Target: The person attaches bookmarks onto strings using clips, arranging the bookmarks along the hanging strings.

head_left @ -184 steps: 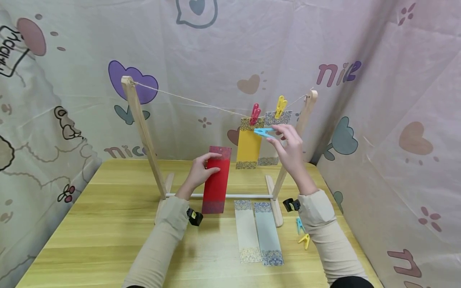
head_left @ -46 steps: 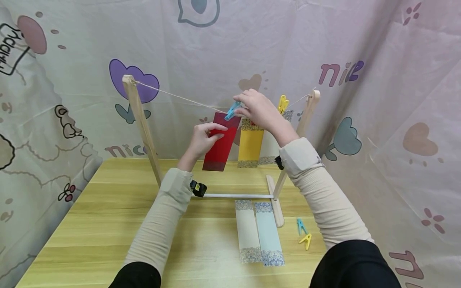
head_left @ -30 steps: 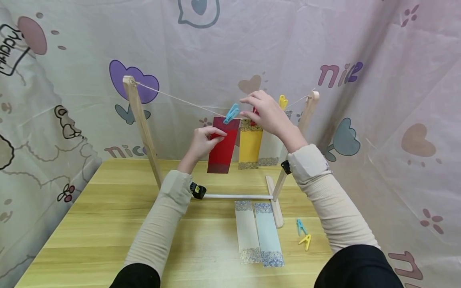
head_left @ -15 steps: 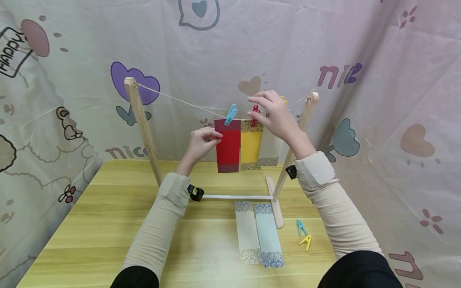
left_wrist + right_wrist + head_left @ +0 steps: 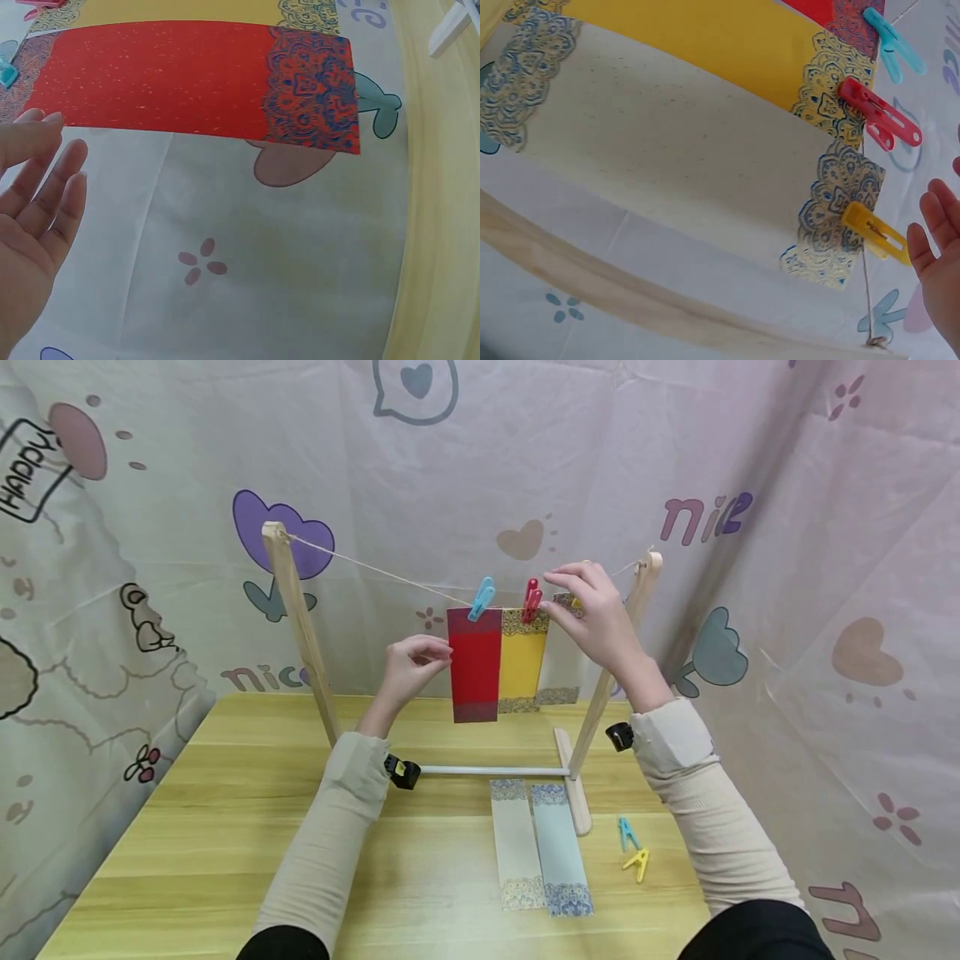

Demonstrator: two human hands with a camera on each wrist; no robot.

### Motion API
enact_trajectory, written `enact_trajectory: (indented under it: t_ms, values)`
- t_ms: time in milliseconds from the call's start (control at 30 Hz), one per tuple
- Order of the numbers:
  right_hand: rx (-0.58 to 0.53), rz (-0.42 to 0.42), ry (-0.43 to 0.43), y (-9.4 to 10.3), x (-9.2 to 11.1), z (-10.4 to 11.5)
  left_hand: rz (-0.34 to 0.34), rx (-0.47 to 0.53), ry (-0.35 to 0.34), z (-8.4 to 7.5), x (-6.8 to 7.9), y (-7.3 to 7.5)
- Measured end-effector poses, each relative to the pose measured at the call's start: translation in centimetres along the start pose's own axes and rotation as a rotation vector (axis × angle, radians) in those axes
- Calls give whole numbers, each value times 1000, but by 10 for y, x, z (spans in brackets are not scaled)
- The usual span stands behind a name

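Note:
A red paper strip [image 5: 475,668] hangs from the string [image 5: 375,567], pinned at its top by a light-blue clothespin [image 5: 482,599]. My left hand [image 5: 412,668] is at the strip's left edge; in the left wrist view its fingers are loosely bent with nothing between them. To the right hang a yellow strip [image 5: 521,662] under a red clothespin [image 5: 532,601] and a whitish strip [image 5: 682,142] under a yellow clothespin [image 5: 874,229]. Beside the red clothespin is my right hand [image 5: 600,622], holding nothing, thumb and fingers spread apart. It partly covers the whitish strip's top in the head view.
Two wooden posts [image 5: 300,627] and a white crossbar [image 5: 495,771] form the frame on the wooden table [image 5: 187,810]. In front lie a cream strip [image 5: 516,843] and a pale-blue strip [image 5: 561,847]. A blue clothespin [image 5: 627,834] and a yellow clothespin [image 5: 637,863] lie at the right.
The red strip was lifted from over the table to the string and pinned with the blue clothespin. My right hand let go of that clothespin and drew right; my left hand moved slightly left, off the strip.

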State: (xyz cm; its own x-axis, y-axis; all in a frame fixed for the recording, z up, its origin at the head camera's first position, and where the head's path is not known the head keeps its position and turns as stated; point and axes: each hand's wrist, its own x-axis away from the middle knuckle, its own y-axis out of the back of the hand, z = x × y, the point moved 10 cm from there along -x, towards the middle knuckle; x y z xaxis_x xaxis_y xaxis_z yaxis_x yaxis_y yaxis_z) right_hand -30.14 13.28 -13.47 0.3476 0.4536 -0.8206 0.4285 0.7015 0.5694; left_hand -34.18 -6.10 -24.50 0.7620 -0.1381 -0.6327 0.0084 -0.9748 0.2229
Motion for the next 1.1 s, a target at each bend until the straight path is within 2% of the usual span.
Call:
enact_trajectory:
  t_ms: [400,700,767,900,1000,1100]
  values:
    - [28,-54,-31,9,26,-6,-27,13,62,18,13,4]
    - [22,-81,-52,13,48,-8,-2,19,138,34,22,-2]
    - [23,-79,-63,12,53,-10,2,30,162,41,24,-3]
    - [21,-84,-88,10,64,-14,6,40,203,64,29,-6]
    - [6,-89,-101,7,71,-17,-7,40,180,78,33,-7]
    - [-10,-92,-117,5,78,-21,-27,79,123,80,39,-8]
